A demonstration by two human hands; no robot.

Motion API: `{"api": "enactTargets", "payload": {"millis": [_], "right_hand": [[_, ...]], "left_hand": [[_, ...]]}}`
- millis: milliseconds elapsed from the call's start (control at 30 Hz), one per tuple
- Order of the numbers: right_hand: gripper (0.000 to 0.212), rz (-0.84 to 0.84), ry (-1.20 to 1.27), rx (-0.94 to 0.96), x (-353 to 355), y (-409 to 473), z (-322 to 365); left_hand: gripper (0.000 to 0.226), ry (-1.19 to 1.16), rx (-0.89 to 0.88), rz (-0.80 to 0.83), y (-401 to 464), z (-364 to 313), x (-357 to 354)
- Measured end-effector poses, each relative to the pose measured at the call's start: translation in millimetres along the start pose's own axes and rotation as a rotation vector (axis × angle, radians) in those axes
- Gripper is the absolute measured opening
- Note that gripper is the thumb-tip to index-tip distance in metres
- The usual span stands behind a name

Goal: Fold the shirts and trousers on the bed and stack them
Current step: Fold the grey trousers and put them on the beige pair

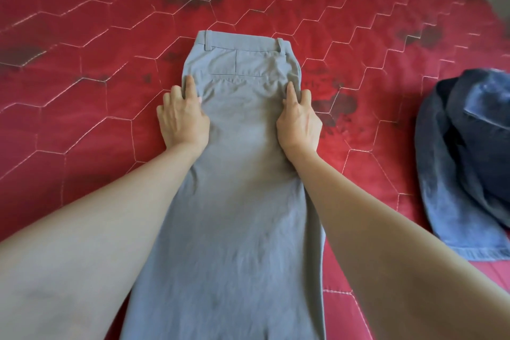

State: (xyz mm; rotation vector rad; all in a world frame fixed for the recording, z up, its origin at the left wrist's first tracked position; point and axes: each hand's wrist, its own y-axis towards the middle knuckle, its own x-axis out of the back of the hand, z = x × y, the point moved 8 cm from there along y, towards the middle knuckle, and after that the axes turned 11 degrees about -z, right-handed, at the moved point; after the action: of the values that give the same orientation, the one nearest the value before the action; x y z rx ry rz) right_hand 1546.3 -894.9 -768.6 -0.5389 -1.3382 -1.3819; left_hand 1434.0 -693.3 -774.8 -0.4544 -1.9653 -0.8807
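Reaching forward with both bare forearms, nearly parallel. Lying palm-down with the left hand (183, 116), fingers straight and pointing away, thumb tucked inward. Mirroring it with the right hand (299, 119), fingers extended flat, wrist bent slightly, thumb angled toward the middle.

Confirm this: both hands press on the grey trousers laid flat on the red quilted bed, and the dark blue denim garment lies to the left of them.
Wrong side. The head view shows the dark blue denim garment lying to the right of the grey trousers. The rest holds: left hand and right hand press on them on the red quilted bed.
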Motion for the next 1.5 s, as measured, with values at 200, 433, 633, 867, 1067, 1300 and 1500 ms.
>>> {"api": "enactTargets", "payload": {"millis": [200, 433, 633, 867, 1067, 1300, 1500], "right_hand": [[0.040, -0.020, -0.003, -0.015, 2.7, -0.3, 0.2], [0.058, 0.052, -0.129, -0.044, 0.9, -4.2, 1.4], [0.076, 0.362, 0.000, -0.100, -15.4, -28.7, -28.6], [0.078, 0.452, -0.046, -0.145, 33.9, -86.5, -41.9], [0.054, 0.274, -0.075, 0.267, 75.7, -147.3, 58.2], [0.059, 0.340, -0.053, 0.139, 70.8, -212.7, 35.5], [0.062, 0.352, -0.153, -0.234, 112.9, -251.4, -44.3]], "left_hand": [[0.048, 0.037, 0.056, 0.017, -2.4, 1.6, -0.1], [0.063, 0.048, 0.103, 0.238, -5.1, 20.8, -10.2], [0.064, 0.110, 0.034, 0.316, -37.7, 64.8, 13.2], [0.067, 0.011, 0.016, 0.446, -91.9, 95.4, 52.0], [0.058, 0.058, -0.376, 0.223, -129.2, 22.0, 99.5], [0.057, 0.087, -0.355, 0.258, -197.6, 27.2, 95.4], [0.061, 0.207, -0.172, 0.339, -234.4, 75.7, 128.0]]}}
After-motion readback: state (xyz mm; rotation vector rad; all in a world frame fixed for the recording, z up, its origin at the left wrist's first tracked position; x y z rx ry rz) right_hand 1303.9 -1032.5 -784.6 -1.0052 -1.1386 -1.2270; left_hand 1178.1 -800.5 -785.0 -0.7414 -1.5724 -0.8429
